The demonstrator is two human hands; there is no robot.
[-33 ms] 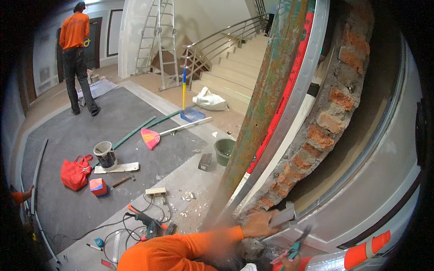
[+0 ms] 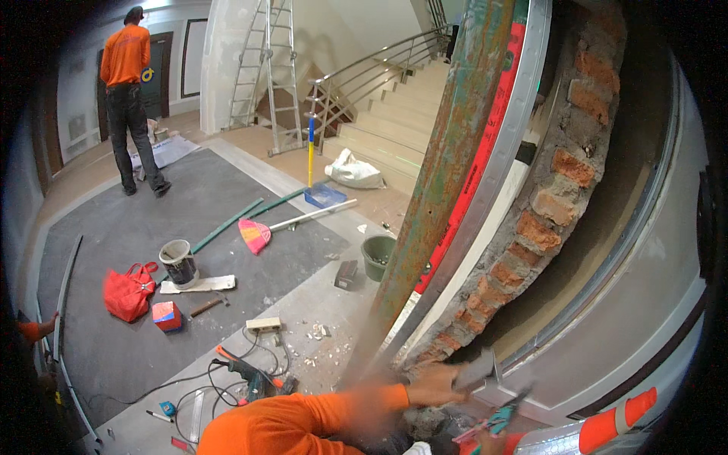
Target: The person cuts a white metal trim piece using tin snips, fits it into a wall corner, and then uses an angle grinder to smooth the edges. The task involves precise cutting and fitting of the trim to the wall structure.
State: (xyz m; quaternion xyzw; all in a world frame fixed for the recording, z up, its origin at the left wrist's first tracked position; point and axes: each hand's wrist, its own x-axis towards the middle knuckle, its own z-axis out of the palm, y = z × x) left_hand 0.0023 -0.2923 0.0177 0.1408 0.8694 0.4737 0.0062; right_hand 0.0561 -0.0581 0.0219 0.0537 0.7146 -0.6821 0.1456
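My left hand, in an orange sleeve, reaches across the lower middle and grips a short grey metal channel. The piece sits at the foot of the broken brick edge, beside the white wall panel. At the bottom edge my right hand is closed round the teal and red handles of a pair of tin snips. Their blades point up toward the panel's lower edge and are blurred. Part of that hand is cut off by the picture's edge.
A rusty green post and a red spirit level stand beside the bricks. At the lower right is an orange traffic cone. A corded drill, a hammer, a bucket and a co-worker are to the left.
The tin snips have shifted slightly to the right. My left hand sits a little lower, and the metal channel has tilted slightly. The co-worker stays in place.
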